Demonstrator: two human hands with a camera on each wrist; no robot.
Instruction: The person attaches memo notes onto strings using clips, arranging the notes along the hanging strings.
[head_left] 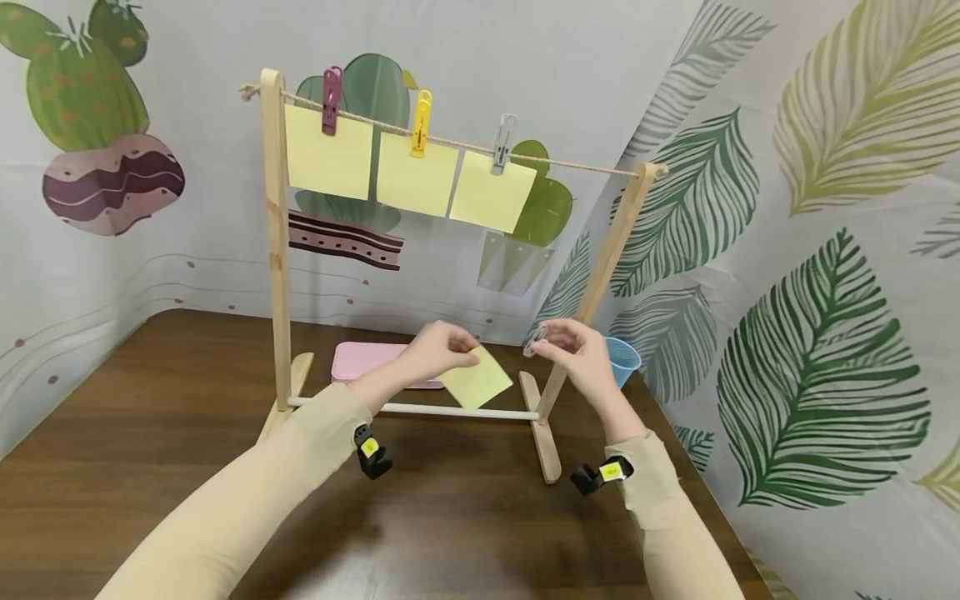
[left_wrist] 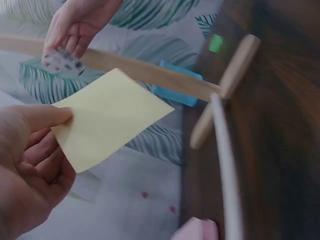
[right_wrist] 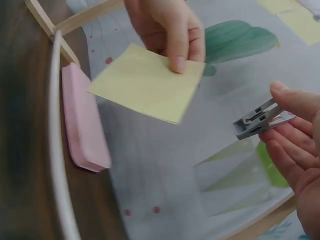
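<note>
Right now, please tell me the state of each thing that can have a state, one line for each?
left hand: pinches the loose yellow note
right hand: pinches a clear clothespin, jaws closed
loose yellow note: unpegged, held off the table
string: stretched between the rack posts
three hung notes: each pegged to the string
pink case: closed, flat on the table
blue cup: upright behind the rack

No legible text anywhere (wrist tags [head_left: 368, 447] too small).

Matt yellow paper note [head_left: 477, 381] showing beside a clear glossy plastic peg [right_wrist: 262, 119]. Rack [head_left: 276, 242] appearing as smooth pale wood, standing on a dark, faintly shining wooden table [head_left: 465, 517].
</note>
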